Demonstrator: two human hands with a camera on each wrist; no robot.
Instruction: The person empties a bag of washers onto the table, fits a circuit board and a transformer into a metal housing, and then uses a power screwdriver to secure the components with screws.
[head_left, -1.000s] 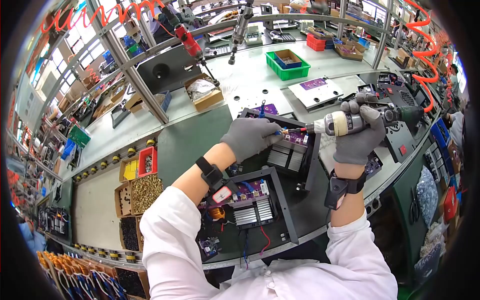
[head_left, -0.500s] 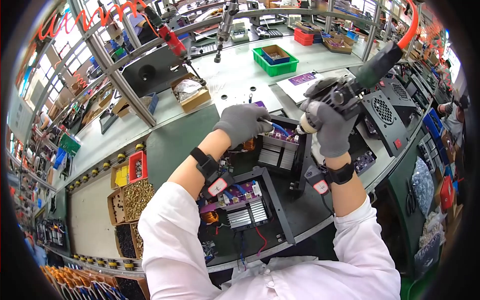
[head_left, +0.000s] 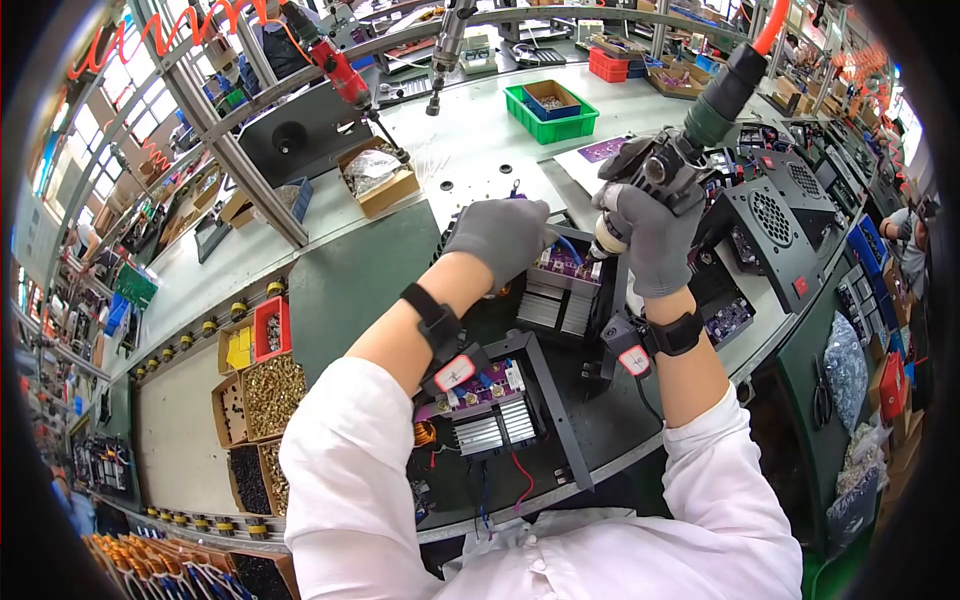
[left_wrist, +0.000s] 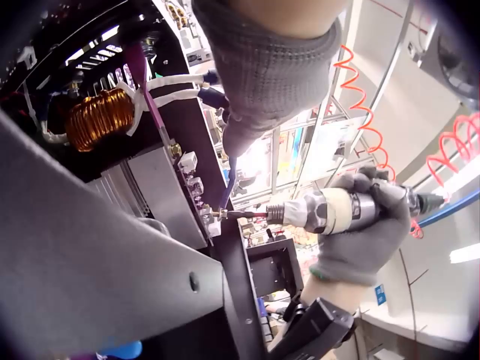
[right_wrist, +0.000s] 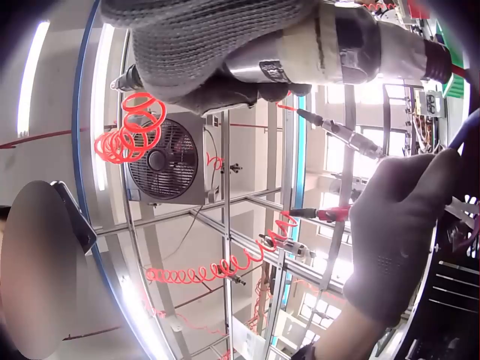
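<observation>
My right hand (head_left: 655, 240) grips a power screwdriver (left_wrist: 337, 210), whose red hose rises from its rear end. The bit meets a terminal at the edge of a purple circuit board (head_left: 565, 265), as the left wrist view shows. In my left hand (head_left: 500, 240) a blue cable (left_wrist: 229, 184) is pinched, running down to that same terminal. Both hands wear grey gloves. The board sits beside a silver heat sink (head_left: 555, 308) inside a black metal case. A copper coil (left_wrist: 99, 121) with white-sleeved leads lies further inside the case.
A second case with a finned heat sink (head_left: 495, 428) stands nearer my body. Cartons of brass fasteners (head_left: 272, 395) and a red bin (head_left: 271, 328) are at left. A green bin (head_left: 550, 120) stands behind; a black vented case (head_left: 765, 225) is at right. Tools hang overhead.
The screwdriver has swung from nearly level to steeply raised at its rear, with its tip further right along the board. My left hand has drawn back from the terminals, still holding the blue cable.
</observation>
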